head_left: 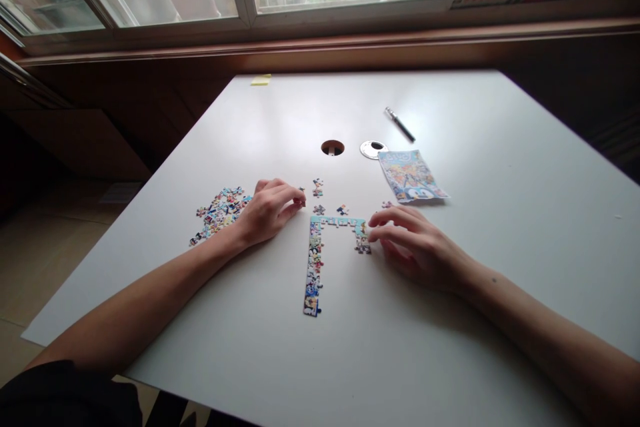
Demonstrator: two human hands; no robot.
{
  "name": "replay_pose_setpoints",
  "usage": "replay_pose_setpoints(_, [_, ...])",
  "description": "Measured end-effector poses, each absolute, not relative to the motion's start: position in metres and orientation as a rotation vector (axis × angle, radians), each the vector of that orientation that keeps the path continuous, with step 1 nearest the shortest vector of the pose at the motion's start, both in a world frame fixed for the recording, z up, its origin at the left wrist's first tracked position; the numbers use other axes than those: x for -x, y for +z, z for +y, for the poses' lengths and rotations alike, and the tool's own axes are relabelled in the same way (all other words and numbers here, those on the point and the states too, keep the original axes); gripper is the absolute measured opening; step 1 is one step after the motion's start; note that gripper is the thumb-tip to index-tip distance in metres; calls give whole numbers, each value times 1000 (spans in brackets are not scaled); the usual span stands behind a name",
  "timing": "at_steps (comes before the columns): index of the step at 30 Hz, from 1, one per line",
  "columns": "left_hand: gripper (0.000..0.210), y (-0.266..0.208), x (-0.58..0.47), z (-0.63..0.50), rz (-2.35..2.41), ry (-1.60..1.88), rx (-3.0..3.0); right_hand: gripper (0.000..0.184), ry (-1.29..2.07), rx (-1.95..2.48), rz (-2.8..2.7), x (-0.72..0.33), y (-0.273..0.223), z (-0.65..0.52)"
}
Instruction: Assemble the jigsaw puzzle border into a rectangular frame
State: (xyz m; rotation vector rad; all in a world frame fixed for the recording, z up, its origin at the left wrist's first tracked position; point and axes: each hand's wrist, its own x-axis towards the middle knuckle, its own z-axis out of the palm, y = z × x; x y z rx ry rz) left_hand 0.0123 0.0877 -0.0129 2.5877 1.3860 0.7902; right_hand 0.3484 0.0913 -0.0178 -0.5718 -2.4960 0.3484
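Observation:
A partly joined jigsaw puzzle frame (314, 260) lies on the white table, with a long left side, a top edge and a short right side. My left hand (270, 210) is left of its top corner, thumb and fingertips pinched on a small puzzle piece (303, 202), mostly hidden. My right hand (417, 240) hovers at the short right side, its fingers apart and fingertips beside the joined pieces; whether they touch is unclear. Loose puzzle pieces (319, 187) lie above the frame, one more (343, 210) just over its top edge.
A heap of puzzle pieces (223, 208) lies left, partly behind my left forearm. A picture sheet (411, 175) rests at the right, near a round cover (371, 150) and a pen (400, 124). The table has a cable hole (333, 147) and a yellow sticky note (261, 80).

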Motion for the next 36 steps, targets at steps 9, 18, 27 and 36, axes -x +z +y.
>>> replay_pose_setpoints(9, [22,-11,-24,95,1341,684,-2784,32,367,588,-2489,-345,-16,91])
replay_pose_setpoints(18, [12,-9,-25,94,1351,653,-2669,29,359,580,-2495,-346,-15,90])
replay_pose_setpoints(27, [12,-9,-10,92,1542,797,-2646,29,358,575,-2492,-346,-16,90])
replay_pose_setpoints(36, [6,-6,-13,91,1521,720,-2540,31,334,554,-2500,-347,-16,90])
